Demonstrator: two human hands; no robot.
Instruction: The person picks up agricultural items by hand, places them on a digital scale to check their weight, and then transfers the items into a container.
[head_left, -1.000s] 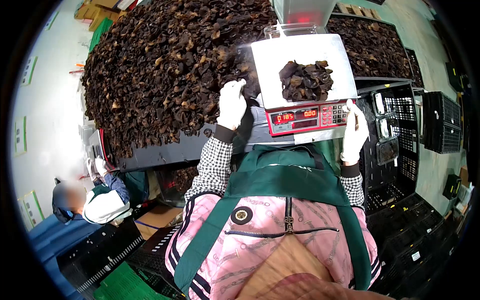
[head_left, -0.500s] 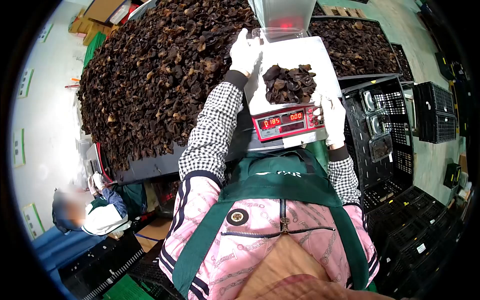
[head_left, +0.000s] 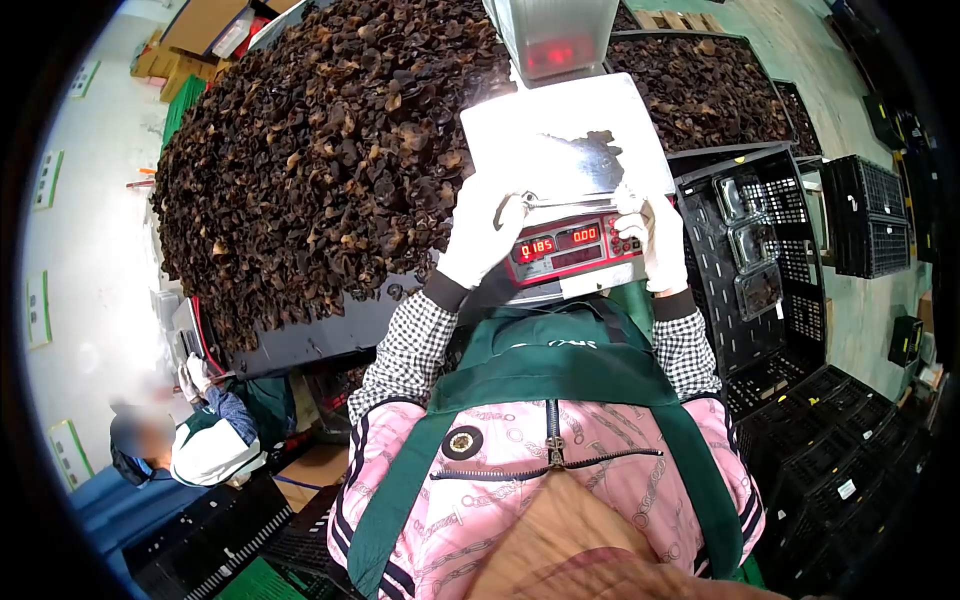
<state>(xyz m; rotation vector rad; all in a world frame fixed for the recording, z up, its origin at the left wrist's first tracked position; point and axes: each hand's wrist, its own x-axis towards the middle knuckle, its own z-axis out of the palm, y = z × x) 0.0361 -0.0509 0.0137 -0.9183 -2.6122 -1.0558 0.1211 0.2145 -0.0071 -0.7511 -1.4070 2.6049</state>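
Observation:
Dark wood ear mushrooms (head_left: 601,137) lie in a clear plastic box (head_left: 580,180) on the white plate of a scale (head_left: 558,247). The box's clear lid now lies over them, and glare hides much of the contents. My left hand (head_left: 482,232), in a white glove, pinches the box's front left corner. At the front right corner my right hand (head_left: 655,240), gloved too, has its fingers closed on the rim. Red digits on the scale read 0.185 and 0.00.
A large heap of wood ears (head_left: 320,150) covers the table to the left. More fill a tray (head_left: 705,90) at the back right. A black crate (head_left: 730,330) on the right holds several clear boxes. A co-worker (head_left: 215,440) is at the lower left.
My left hand has come from the far left edge of the scale to the box's front corner, and the clear lid has swung down over the mushrooms. My right hand has shifted onto the front rim.

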